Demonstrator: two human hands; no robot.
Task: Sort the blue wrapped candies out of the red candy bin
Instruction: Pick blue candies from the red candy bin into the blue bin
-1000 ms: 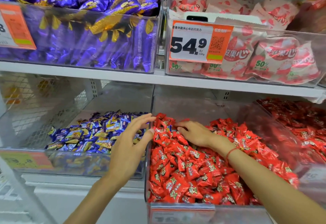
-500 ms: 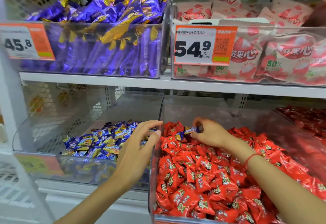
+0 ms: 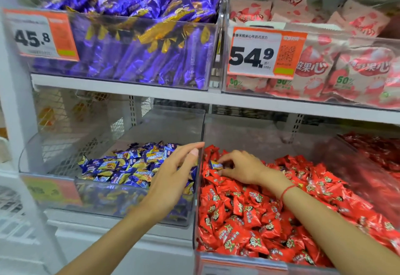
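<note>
A person stands at a shop shelf with both bare arms reaching into clear plastic bins on the lower shelf. The right hand (image 3: 242,167) rests on a heap of red candies (image 3: 255,207) in the red bin (image 3: 242,262). Its fingertips pinch one blue candy (image 3: 216,165) near the bin's back left corner, just above the red pile. A red string bracelet (image 3: 286,190) circles that wrist.

The left hand (image 3: 173,177) holds nothing. Its fingers are straight and loosely spread, reaching up along the clear wall between the two bins, with the fingertips at the wall's top edge. Behind and under it sits the blue bin (image 3: 129,201), partly filled with blue and yellow wrapped candies (image 3: 121,166).

On the shelf above, a bin of purple and gold packets (image 3: 140,43) carries an orange price tag (image 3: 41,34) reading 45.8. Beside it, a bin of pink and white packets (image 3: 346,66) carries a tag (image 3: 266,52) reading 54.9. At the far right, another bin of red sweets (image 3: 376,149) sits next to the red bin.
</note>
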